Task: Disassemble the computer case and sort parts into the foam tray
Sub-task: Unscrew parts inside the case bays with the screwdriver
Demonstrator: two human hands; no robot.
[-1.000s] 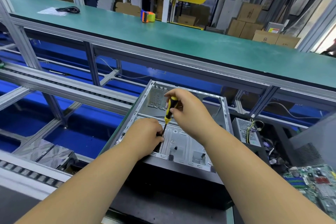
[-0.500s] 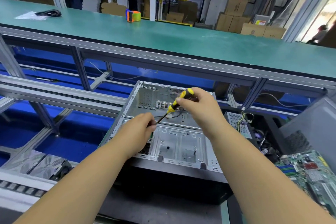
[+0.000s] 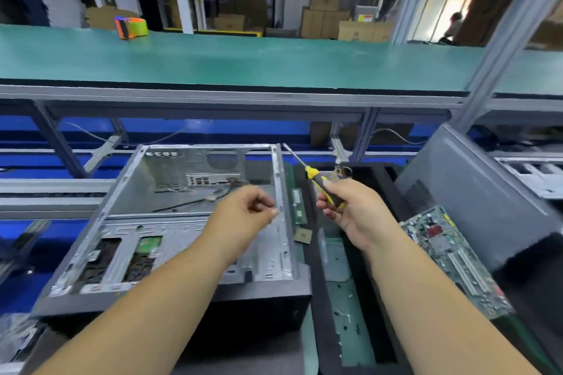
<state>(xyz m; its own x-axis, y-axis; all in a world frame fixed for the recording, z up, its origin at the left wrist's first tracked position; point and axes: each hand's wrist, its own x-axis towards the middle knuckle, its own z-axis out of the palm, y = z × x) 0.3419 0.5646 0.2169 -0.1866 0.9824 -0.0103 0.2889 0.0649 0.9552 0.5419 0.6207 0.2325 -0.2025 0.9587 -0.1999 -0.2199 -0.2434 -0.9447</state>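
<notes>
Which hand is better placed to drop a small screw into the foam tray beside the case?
Probably the left hand. Its fingertips are pinched together above the case wall, next to the tray; whether they hold a screw is too blurred to tell. The right hand is busy gripping the screwdriver.

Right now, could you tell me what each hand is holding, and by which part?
The right hand grips the screwdriver by its handle. The left hand's fingers are pinched together; whether they hold something small cannot be told.
</notes>
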